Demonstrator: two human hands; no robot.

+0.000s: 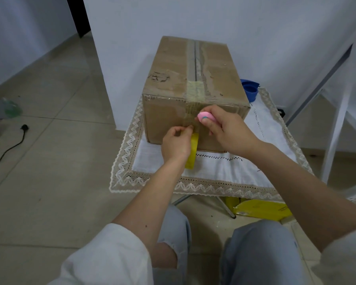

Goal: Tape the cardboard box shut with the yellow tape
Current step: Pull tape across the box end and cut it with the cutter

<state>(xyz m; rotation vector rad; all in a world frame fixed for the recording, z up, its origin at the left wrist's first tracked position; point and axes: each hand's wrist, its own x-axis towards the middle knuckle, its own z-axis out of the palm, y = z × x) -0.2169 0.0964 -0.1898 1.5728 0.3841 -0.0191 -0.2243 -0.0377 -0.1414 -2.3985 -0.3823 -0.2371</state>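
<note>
The cardboard box [195,91] sits at frame centre on a lace-edged cloth [212,177] covering a small counter, its far end close to the white wall [214,21]. A strip of yellow tape runs over the near top edge and down the front face. The left hand [176,144] pinches that strip against the face, the yellow tape roll [192,151] hanging beside its wrist. The right hand [227,130] is closed around a pink cutter [206,116] at the tape. Open cloth lies right of the box; bare floor fills the left.
</note>
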